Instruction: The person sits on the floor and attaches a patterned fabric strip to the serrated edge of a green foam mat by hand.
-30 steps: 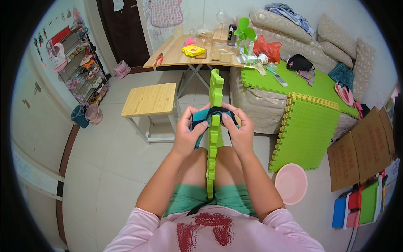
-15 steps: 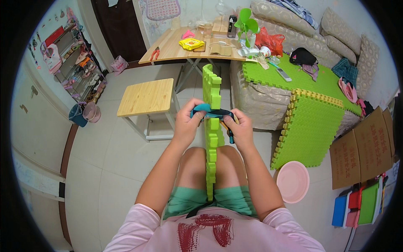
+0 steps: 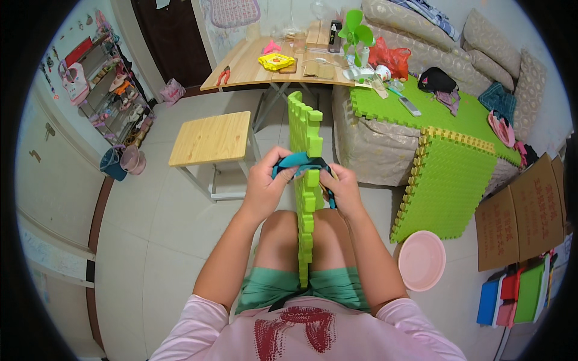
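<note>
A green foam mat with toothed interlocking edges (image 3: 306, 225) stands upright, edge toward me, between my thighs. Across its near edge runs a teal and black fabric strap (image 3: 294, 160). My left hand (image 3: 263, 185) grips the strap on the mat's left side, fingers curled and thumb on top. On the other side, my right hand (image 3: 345, 188) pinches the strap's darker part, from which an end hangs down. I cannot see how the strap passes behind the mat.
Ahead stands a wooden folding table (image 3: 247, 67) with small items, and before it a wooden-topped stool (image 3: 211, 139). To the right are a sofa covered with green mats (image 3: 385, 103), a leaning stack of green and yellow mats (image 3: 442, 180), a pink basin (image 3: 421, 260) and a cardboard box (image 3: 521, 216).
My left hand has shifted slightly left and down, and the teal part of the strap shows longer across the mat's edge. My right hand stays almost in place.
</note>
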`<state>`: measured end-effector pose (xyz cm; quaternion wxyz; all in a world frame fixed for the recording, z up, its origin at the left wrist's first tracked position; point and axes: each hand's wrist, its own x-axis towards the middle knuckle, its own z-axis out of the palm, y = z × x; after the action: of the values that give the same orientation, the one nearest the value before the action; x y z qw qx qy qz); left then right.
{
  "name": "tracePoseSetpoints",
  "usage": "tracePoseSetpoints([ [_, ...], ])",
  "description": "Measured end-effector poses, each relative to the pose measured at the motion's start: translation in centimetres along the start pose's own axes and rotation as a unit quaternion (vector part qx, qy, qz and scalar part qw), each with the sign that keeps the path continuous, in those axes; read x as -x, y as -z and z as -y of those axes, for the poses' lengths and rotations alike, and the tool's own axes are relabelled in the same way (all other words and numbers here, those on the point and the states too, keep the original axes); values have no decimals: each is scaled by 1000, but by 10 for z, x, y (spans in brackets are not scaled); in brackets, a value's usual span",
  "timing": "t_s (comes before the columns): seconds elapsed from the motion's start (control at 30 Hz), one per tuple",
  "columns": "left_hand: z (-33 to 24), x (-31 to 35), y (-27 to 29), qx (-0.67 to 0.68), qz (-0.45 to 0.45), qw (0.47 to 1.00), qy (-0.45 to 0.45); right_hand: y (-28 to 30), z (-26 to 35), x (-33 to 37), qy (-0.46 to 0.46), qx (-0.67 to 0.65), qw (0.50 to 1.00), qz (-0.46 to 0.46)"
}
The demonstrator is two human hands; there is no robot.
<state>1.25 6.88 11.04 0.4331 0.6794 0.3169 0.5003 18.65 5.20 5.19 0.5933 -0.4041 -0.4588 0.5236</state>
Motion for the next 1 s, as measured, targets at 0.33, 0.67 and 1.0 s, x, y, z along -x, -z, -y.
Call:
tracePoseSetpoints([
  [0.33,-37,20,1,-31,-21,988,-151,3,67,53,340,165,923,-67],
  [0.67,-38,-13,-15,-15,-16,996,-83,-12,94,27,255,116,957,-75],
  [1.0,-30,-16,-29,97,33,994,-46,-16,77,20,180,-23,983,0],
])
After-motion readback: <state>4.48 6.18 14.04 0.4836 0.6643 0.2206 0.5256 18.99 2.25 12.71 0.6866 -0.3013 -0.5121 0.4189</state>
